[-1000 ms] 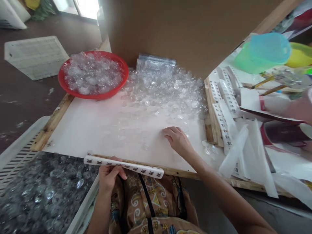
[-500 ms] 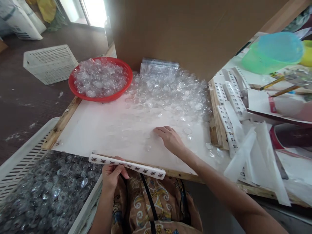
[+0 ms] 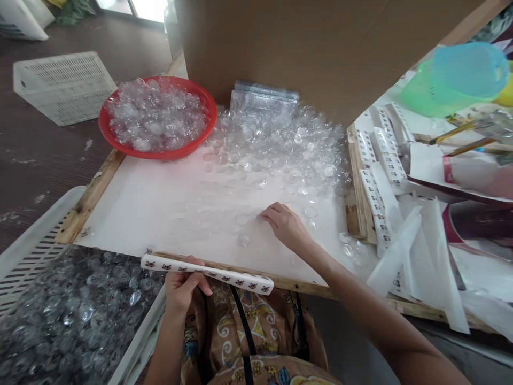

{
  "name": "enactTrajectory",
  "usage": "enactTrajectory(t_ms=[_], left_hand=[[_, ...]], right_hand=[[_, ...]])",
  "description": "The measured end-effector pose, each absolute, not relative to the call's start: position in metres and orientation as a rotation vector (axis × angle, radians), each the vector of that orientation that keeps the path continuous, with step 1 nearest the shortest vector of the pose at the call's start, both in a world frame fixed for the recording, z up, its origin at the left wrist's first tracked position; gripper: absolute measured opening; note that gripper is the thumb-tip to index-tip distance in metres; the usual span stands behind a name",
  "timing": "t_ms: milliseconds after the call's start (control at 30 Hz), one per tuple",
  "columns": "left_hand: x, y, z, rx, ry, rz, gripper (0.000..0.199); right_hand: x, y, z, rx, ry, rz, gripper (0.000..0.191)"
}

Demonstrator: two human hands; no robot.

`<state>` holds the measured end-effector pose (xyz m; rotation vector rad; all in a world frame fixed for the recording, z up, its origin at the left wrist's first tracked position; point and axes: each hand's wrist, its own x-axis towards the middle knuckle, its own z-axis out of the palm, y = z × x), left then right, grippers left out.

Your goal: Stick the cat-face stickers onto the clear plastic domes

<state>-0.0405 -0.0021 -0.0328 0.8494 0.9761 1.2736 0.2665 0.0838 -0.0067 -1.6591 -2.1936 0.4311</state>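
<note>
My left hand (image 3: 183,286) is closed around a folded white strip of stickers (image 3: 239,282) printed with small dark animal faces, held along the front edge of the white board (image 3: 132,208). My right hand (image 3: 285,224) is low over the middle of the board, fingers bent and pressed together at the tips. Whatever may be between those fingertips is too small to make out. Around it lie thin clear discs (image 3: 310,212), some in faint rows. Farther back is a heap of clear domed plastic pieces (image 3: 276,139).
A red basin (image 3: 156,155) full of clear pieces stands at the back left. Below left, a white crate (image 3: 76,200) holds many more. A cardboard box (image 3: 272,48) rises behind the board. Sticker strips (image 3: 377,206) and backing paper (image 3: 438,262) lie on the right.
My right hand has shifted slightly right, and its fingers have curled from flatter to bent and together. My left hand keeps its hold on the strip. The view has tilted a little.
</note>
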Motion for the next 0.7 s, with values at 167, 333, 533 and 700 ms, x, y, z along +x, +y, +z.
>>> enactTrajectory(t_ms=[167,333,533,700], left_hand=[[-0.039,-0.002,-0.029,0.85,1.007,1.261,0.023],[-0.037,-0.002,-0.028,0.853,1.021,1.288,0.023],[-0.038,0.002,-0.029,0.881,1.025,1.296,0.026],[-0.037,0.003,-0.028,0.887,1.005,1.321,0.024]], right_hand=[[0.264,0.083,-0.006,-1.559,-2.214,0.386,0.023],[0.263,0.084,-0.018,-1.531,-2.285,0.403,0.028],[0.256,0.08,-0.016,-1.506,-2.049,0.64,0.035],[0.268,0.078,0.005,-1.533,-1.965,0.604,0.019]])
